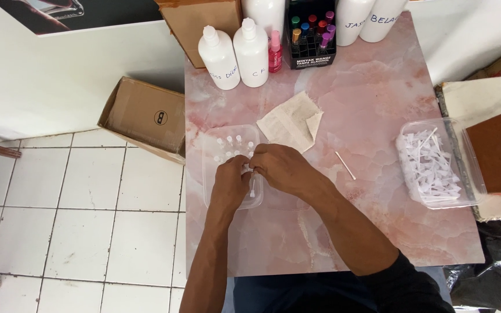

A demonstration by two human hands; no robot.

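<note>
A small clear vial [251,188] sits left of centre, pinched between the left hand [231,181] and right hand [280,166] over a clear tray [211,174]. Several capped vials [233,144] already stand there; the tub of white dropper tips [430,165] at right looks full, so much seems left. The fingertips and the vial's top are hidden.

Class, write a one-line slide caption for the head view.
Both hands, left and right, meet over a clear tray of small vials on a pink marble table.
</note>
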